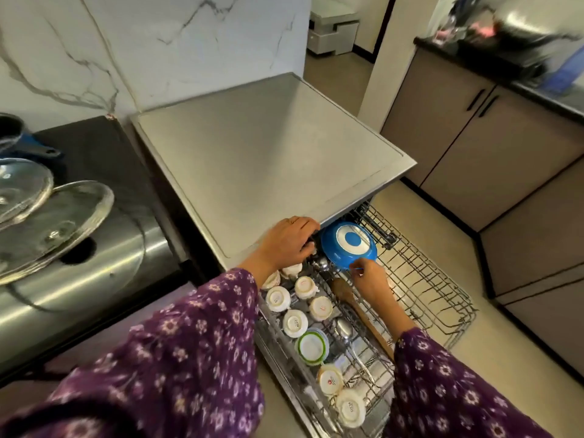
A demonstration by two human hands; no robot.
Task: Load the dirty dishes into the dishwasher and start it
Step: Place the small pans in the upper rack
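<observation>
- Upper rack (pixel 376 374), near edge to middle: upturned white cups (pixel 350 407), green-rimmed bowl (pixel 311 346), spoons (pixel 343 327), wooden spatula (pixel 355 306).
- Right hand (pixel 371 279) pinches the rim of the blue bowl (pixel 349 245), tilted at the rack's far edge.
- Left hand (pixel 284 245) curled at the far-left corner; can't tell what it grips.
- Loading partway; glass lids (pixel 63 216) probably still to go, door open, not started.

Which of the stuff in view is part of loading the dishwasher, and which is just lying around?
Job: blue bowl, pinched by the right hand; rack; upturned white cups; wooden spoon.
Lying about: glass lids; blue pot.
</observation>
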